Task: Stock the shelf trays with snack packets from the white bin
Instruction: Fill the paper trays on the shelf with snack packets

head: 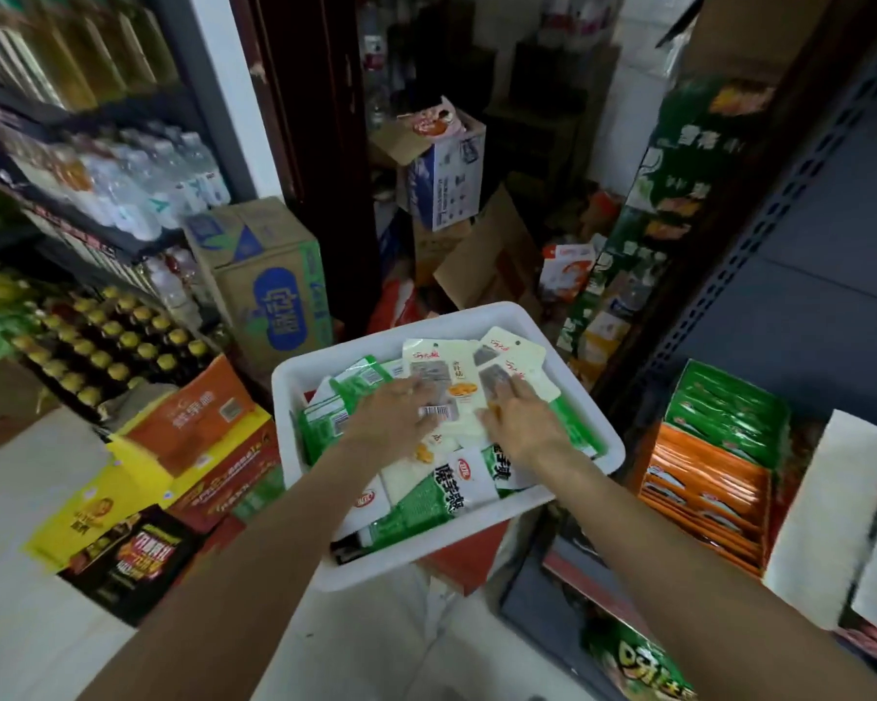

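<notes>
A white bin (482, 541) in the middle of the head view holds several green and cream snack packets. My left hand (393, 414) lies on the pile with fingers spread, touching a cream packet (454, 397) with a barcode. My right hand (520, 419) rests flat beside it on another cream packet (515, 354). Green-and-white packets (426, 498) lie nearer me, between my forearms. On the shelf at the right stand an orange tray (704, 493) and a green tray (730, 412), both filled with packets.
Cardboard cartons (269, 285) and colourful boxes (173, 447) crowd the floor at left. Bottles fill the left shelves (113, 341). A dark shelf upright (760, 230) rises at right. A white roll (831, 513) stands by the trays.
</notes>
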The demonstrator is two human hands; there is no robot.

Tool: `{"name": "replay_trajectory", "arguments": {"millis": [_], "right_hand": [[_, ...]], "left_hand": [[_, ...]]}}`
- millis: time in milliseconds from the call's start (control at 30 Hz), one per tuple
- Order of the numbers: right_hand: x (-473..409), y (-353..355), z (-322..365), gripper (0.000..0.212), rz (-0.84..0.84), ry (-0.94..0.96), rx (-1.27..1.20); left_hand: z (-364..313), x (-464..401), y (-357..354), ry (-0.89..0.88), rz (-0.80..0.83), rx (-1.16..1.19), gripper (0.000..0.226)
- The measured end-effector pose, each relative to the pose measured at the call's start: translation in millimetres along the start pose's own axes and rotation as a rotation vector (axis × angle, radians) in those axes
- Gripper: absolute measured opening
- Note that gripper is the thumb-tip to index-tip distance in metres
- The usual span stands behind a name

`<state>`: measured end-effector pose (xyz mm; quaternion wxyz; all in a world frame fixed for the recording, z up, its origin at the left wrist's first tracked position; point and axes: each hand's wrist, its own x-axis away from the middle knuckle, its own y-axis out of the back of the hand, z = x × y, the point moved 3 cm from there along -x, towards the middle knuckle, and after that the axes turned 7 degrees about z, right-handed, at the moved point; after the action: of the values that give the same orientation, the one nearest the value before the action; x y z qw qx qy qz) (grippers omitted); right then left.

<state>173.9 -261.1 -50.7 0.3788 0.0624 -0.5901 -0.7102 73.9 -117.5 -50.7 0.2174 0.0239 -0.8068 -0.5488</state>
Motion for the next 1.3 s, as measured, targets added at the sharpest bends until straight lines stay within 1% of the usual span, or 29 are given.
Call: {"name": "replay_trajectory", "arguments": {"millis": [100,133,167,233,333,400,500,567,633,700,767,800,867,900,933,967,1000,1067,1167,1233,1300], "right_hand": [[1.5,3.2,-7.2,0.044,-0.052,-0.033,-0.017],[2.1,4.0,-9.4,0.04,-0.082,-0.028,-0.041],[2.8,5.0,-10.6,0.036,-0.106,-0.018,-0.067],[3.0,7.9,-10.1,0.03,-0.12,-0.007,-0.117],[3.3,13.3,-14.0,0.031,-0.112,-0.02,-0.245],[7.0,18.3,-21.4,0.034,-0.193,-0.05,-0.401],[16.9,22.3,-30.4,0.046,-0.345,-0.135,-0.653],[19.3,23.2,-31.1,0.049,-0.397,-0.214,-0.76],[18.1,24.8,-31.1,0.054,-0.43,-0.304,-0.832],[18.1,26.3,-32.1,0.056,-0.435,-0.384,-0.882],[19.5,27.5,-33.2,0.054,-0.44,-0.403,-0.905],[20.1,27.7,-33.8,0.051,-0.442,-0.392,-0.91],[22.1,28.3,-33.8,0.045,-0.43,-0.363,-0.931],[23.3,29.1,-33.2,0.042,-0.415,-0.356,-0.955],[23.6,30.6,-32.9,0.04,-0.412,-0.351,-0.971],[24.7,33.7,-32.5,0.037,-0.42,-0.345,-0.963],[24.9,37.0,-32.2,0.036,-0.43,-0.335,-0.941],[26.7,42.6,-28.9,0.037,-0.415,-0.298,-0.876],[33.1,47.5,-18.3,0.04,-0.315,-0.219,-0.749],[39.8,49.1,-10.6,0.037,-0.247,-0.178,-0.816],[49.7,53.1,-3.1,0.037,-0.178,-0.113,-0.998]], "left_hand": [[-0.3,-4.2,4.0,0.065,-0.168,0.123,0.032],[-1.3,-6.8,3.5,0.092,-0.18,0.123,0.029],[-3.0,-9.5,2.0,0.108,-0.162,0.115,0.028],[-9.5,-14.7,-0.6,0.109,-0.09,0.114,0.037],[-21.5,-23.6,-2.5,0.015,-0.056,0.147,0.049],[-29.6,-27.3,-4.1,-0.065,-0.03,0.147,0.054],[-43.3,-32.8,-8.3,-0.18,0.011,0.284,0.058],[-53.4,-36.4,-9.9,-0.174,0.005,0.285,0.063],[-61.0,-38.4,-7.6,-0.117,-0.004,0.223,0.072],[-65.3,-38.8,-2.5,-0.071,0.008,0.237,0.08],[-65.2,-41.2,0.0,-0.048,0.032,0.337,0.086],[-63.3,-43.1,-0.4,-0.037,0.043,0.464,0.087],[-59.1,-42.6,2.8,0.023,0.02,0.79,0.081],[-56.5,-41.1,3.5,0.058,0.008,0.906,0.07],[-55.8,-38.7,5.1,0.062,0.015,0.942,0.053],[-56.7,-35.4,7.0,0.046,0.036,0.927,0.035],[-57.5,-33.4,8.3,0.023,0.048,0.939,0.024],[-57.1,-29.4,12.6,0.019,0.02,1.036,0.018],[-57.8,-23.7,21.1,0.058,-0.113,1.152,0.011],[-67.2,-16.2,25.0,0.014,-0.155,1.175,0.013],[-84.6,-6.7,29.3,-0.122,-0.169,1.125,0.016]]}}
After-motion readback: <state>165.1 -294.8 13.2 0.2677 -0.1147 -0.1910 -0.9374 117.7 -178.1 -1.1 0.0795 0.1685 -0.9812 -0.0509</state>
